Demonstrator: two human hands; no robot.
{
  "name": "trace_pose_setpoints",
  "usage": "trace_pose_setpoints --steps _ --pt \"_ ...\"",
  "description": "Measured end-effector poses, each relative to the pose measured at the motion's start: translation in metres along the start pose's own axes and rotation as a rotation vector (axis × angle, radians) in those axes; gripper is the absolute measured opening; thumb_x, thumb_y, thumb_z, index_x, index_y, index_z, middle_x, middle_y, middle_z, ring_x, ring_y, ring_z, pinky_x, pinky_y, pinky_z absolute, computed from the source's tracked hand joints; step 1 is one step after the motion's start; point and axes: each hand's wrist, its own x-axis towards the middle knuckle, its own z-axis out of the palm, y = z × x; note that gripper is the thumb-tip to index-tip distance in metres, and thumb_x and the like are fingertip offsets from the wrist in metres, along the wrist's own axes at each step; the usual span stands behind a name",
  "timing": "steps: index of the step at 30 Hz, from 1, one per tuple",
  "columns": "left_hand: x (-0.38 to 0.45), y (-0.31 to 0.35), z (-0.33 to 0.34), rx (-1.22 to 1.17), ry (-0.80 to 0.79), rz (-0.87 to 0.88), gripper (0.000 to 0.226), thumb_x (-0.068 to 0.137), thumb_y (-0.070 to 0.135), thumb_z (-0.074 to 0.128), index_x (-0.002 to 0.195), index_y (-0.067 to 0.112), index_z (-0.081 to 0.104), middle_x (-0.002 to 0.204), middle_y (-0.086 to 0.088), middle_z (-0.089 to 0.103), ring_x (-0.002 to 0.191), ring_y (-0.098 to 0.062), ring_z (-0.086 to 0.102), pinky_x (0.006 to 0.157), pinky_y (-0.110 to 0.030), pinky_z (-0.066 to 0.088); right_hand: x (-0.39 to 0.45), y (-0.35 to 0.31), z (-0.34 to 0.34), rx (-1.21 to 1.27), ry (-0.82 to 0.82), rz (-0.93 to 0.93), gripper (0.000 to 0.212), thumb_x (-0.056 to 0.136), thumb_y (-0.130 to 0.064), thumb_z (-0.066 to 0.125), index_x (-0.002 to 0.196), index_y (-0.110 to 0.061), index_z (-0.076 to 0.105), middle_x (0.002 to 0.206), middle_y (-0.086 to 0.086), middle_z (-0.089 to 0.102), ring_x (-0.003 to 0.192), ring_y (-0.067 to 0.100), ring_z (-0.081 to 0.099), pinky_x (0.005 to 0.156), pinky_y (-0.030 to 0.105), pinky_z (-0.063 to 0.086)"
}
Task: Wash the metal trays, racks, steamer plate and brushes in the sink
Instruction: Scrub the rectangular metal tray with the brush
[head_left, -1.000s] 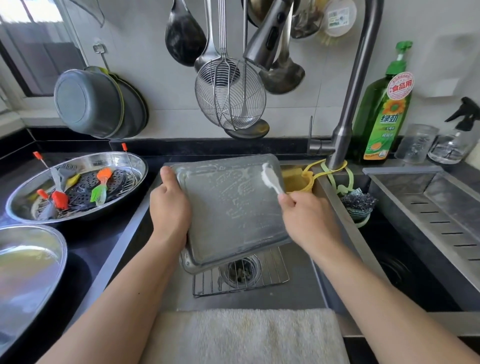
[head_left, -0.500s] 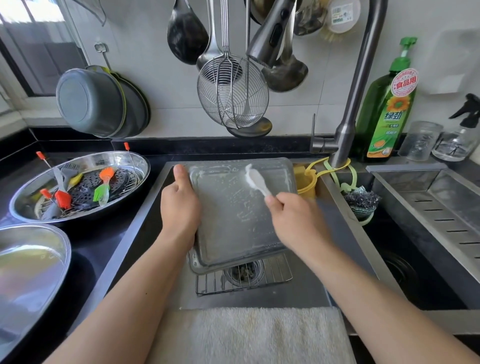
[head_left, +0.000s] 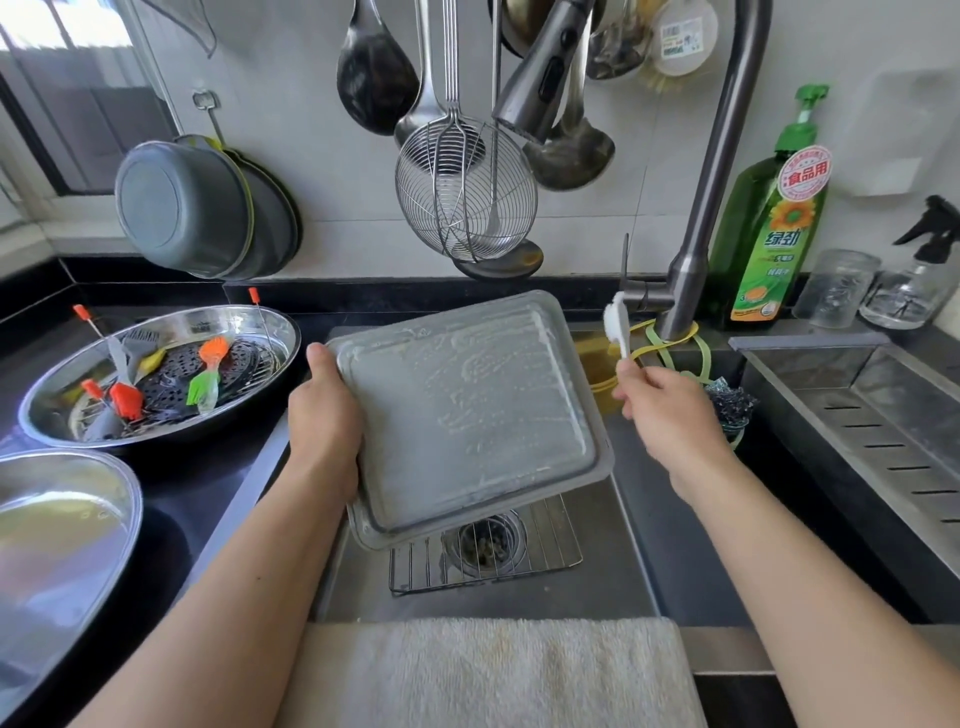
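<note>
L hand (head_left: 324, 415) grips the left edge of the metal tray (head_left: 467, 410), thumb on top near the far-left corner, fingers curled under & out of sight. Tray is held tilted over the sink (head_left: 519, 597), underside up w/ soapy streaks across it; near edge hangs just above the wire rack (head_left: 485, 556) that lies on the sink floor over the drain. R hand (head_left: 662, 415) is off to the right of the tray, not touching it, pinching the handle of a white brush (head_left: 617, 325) betw. thumb & curled fingers; brush head points up, close to the faucet (head_left: 691, 291) base. Behind that hand: yellow-green bands looped round the faucet foot, and a dark scourer (head_left: 732, 402) just right of the wrist. Further right of the brush hand, green dish soap bottle (head_left: 774, 228), a clear jar & a spray bottle on the counter edge. Well left of the tray-holding hand, a round steel pan (head_left: 161, 374) on the black counter holds the perforated steamer plate (head_left: 208, 369) plus silicone brushes (head_left: 205, 387) in orange, green, red, grey; a second steel pan (head_left: 62, 530) sits nearer, lower left. A pale towel (head_left: 488, 670) is draped over the sink's near rim, betw. both forearms.
</note>
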Motion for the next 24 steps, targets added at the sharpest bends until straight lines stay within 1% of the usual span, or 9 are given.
trace_pose_setpoints --steps 3,6,8,11,13,14,17,21,24 --pt "0.003 -0.003 -0.001 -0.052 -0.004 -0.065 0.06 0.105 0.061 0.034 0.125 0.013 0.062 0.11 0.0 0.067 0.106 -0.027 0.059 0.101 -0.041 0.048 0.002 -0.001 -0.006 0.198 -0.139 0.074 0.027 0.102 -0.04 0.057 0.095 -0.018 0.071 0.093 0.003 0.065 0.053 0.011 0.04 0.047 0.025 0.029" --pt "0.002 -0.002 -0.001 -0.108 0.007 -0.102 0.06 0.107 0.056 0.035 0.14 0.01 0.056 0.121 -0.002 0.063 0.108 -0.025 0.057 0.101 -0.04 0.046 0.007 0.001 -0.011 0.255 -0.199 0.106 0.02 0.102 -0.028 0.061 0.101 -0.012 0.071 0.092 0.011 0.058 0.048 0.01 0.028 0.044 0.027 0.02" --pt "0.001 -0.001 -0.001 -0.154 0.01 -0.12 0.058 0.108 0.054 0.037 0.142 0.011 0.055 0.121 -0.002 0.062 0.109 -0.025 0.058 0.098 -0.038 0.047 0.009 0.003 -0.016 0.272 -0.197 0.128 0.018 0.103 -0.026 0.06 0.103 -0.01 0.07 0.094 0.013 0.057 0.048 0.01 0.027 0.045 0.028 0.019" --pt "0.001 -0.001 -0.001 -0.189 0.009 -0.163 0.055 0.107 0.054 0.038 0.139 0.013 0.057 0.118 -0.003 0.066 0.106 -0.027 0.06 0.097 -0.04 0.049 0.013 0.007 -0.021 0.314 -0.217 0.153 0.022 0.102 -0.028 0.061 0.106 -0.007 0.068 0.101 0.013 0.063 0.046 0.009 0.026 0.04 0.023 0.021" --pt "0.002 -0.002 -0.001 -0.196 0.013 -0.181 0.053 0.107 0.052 0.037 0.139 0.014 0.057 0.109 -0.002 0.067 0.106 -0.028 0.061 0.095 -0.039 0.049 0.011 0.006 -0.022 0.311 -0.283 0.163 0.025 0.101 -0.03 0.063 0.106 -0.006 0.068 0.096 0.008 0.061 0.047 0.009 0.025 0.039 0.022 0.022" --pt "0.002 -0.003 -0.001 -0.193 0.015 -0.186 0.053 0.108 0.052 0.036 0.14 0.014 0.056 0.112 -0.003 0.067 0.108 -0.029 0.061 0.095 -0.04 0.049 0.01 0.005 -0.022 0.314 -0.329 0.164 0.026 0.101 -0.03 0.063 0.105 -0.005 0.067 0.093 0.005 0.061 0.047 0.009 0.024 0.039 0.022 0.021" --pt "0.0 -0.006 0.0 -0.176 0.001 -0.221 0.057 0.109 0.051 0.034 0.148 0.014 0.052 0.136 -0.007 0.063 0.121 -0.032 0.06 0.105 -0.045 0.048 0.004 -0.003 -0.025 0.389 -0.43 0.155 0.023 0.103 -0.024 0.059 0.101 -0.002 0.065 0.09 0.002 0.063 0.047 0.008 0.024 0.039 0.02 0.02" --pt "-0.009 -0.007 0.003 -0.233 -0.033 -0.263 0.053 0.111 0.049 0.033 0.147 0.016 0.052 0.127 -0.004 0.064 0.106 -0.027 0.06 0.091 -0.04 0.048 0.0 -0.012 -0.027 0.503 -0.465 0.152 0.017 0.102 -0.019 0.058 0.095 -0.005 0.063 0.085 0.003 0.059 0.046 0.008 0.023 0.039 0.019 0.02" --pt "-0.01 -0.008 0.004 -0.237 -0.01 -0.287 0.053 0.11 0.049 0.033 0.148 0.018 0.051 0.127 -0.004 0.063 0.103 -0.025 0.058 0.09 -0.039 0.046 0.0 -0.014 -0.028 0.617 -0.451 0.151 0.019 0.102 -0.025 0.058 0.106 -0.005 0.058 0.095 0.011 0.051 0.043 0.007 0.023 0.038 0.019 0.022"
